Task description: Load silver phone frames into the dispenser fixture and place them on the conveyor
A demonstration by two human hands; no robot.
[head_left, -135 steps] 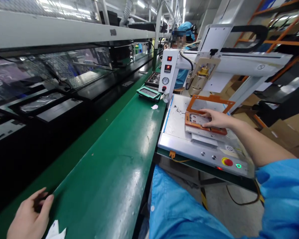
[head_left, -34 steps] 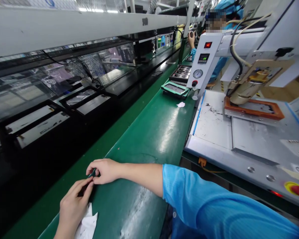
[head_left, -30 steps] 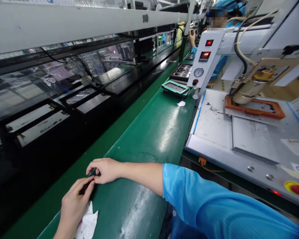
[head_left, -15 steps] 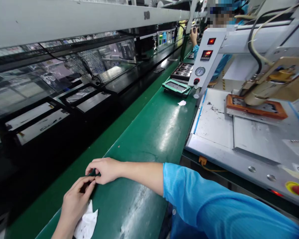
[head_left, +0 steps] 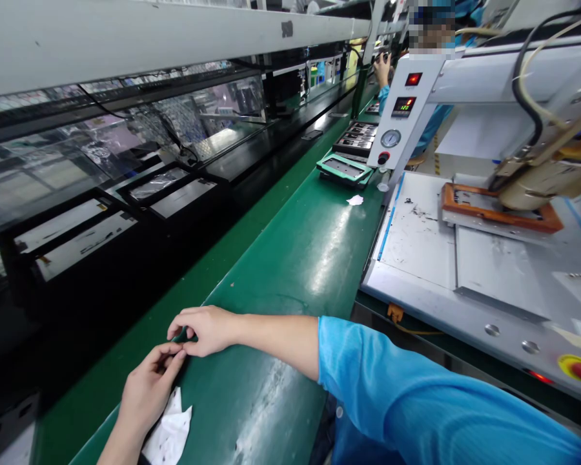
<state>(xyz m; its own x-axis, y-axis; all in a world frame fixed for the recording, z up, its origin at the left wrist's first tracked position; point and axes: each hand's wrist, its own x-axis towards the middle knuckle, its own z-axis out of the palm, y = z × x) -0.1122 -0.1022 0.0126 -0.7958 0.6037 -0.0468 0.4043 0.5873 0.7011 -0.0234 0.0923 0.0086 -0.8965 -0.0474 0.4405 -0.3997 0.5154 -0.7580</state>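
My left hand (head_left: 146, 390) and my right hand (head_left: 207, 330) meet over the left edge of the green bench top (head_left: 266, 278). Their fingertips are pinched together, touching or nearly so. Whatever lies between them is hidden or too small to make out. The right hand's index finger is curled round, with a small gap under it. Beside my left wrist, on the bench, lies a crumpled white cloth or paper (head_left: 170, 431) with dark specks.
On the right stands a press machine (head_left: 416, 284) with an orange-brown frame (head_left: 503, 216). Farther up the bench sit a teal-edged fixture (head_left: 343, 169), a white scrap (head_left: 355, 201) and a tray of parts (head_left: 356, 137). Black trays (head_left: 87, 232) line the left. A co-worker's hand (head_left: 382, 68) shows behind.
Both hands stay pinched together almost in place. More of a pale flat piece shows at the lower left corner. The machine's cylinder sits farther right, and its lit display reads differently.
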